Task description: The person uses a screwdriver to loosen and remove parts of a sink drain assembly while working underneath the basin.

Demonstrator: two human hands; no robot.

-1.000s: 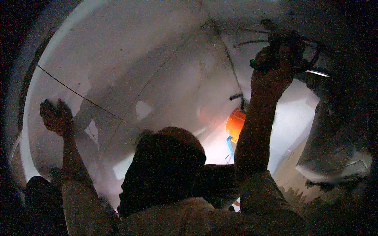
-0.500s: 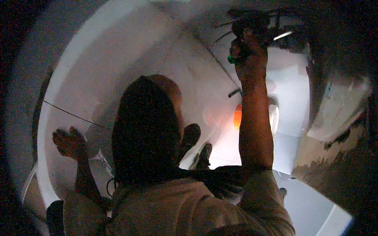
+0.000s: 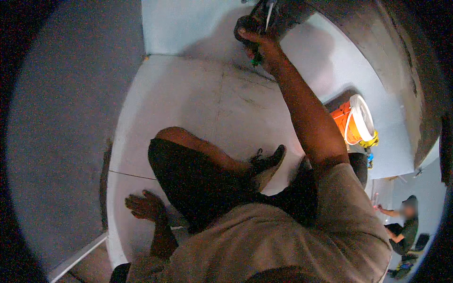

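The left hand [image 3: 147, 207] lies palm down on the pale floor [image 3: 188, 94], fingers spread, while the right arm stretches far forward, its right hand [image 3: 265, 45] clamped around a dark tool [image 3: 245, 22] that is hard to make out. A grey wall [image 3: 71, 132] stands left of the left hand, seams cross the floor between the hands, and right of the right hand are an orange bucket [image 3: 342, 119] and, farther off, another person [image 3: 409, 231].

Indoor work site, by the look of it

I'm on a scuffed, pale floor [image 3: 188, 89] with dark seams, beside a plain grey wall [image 3: 75, 118]; an orange bucket [image 3: 341, 116] is near me, another person [image 3: 408, 232] farther off.
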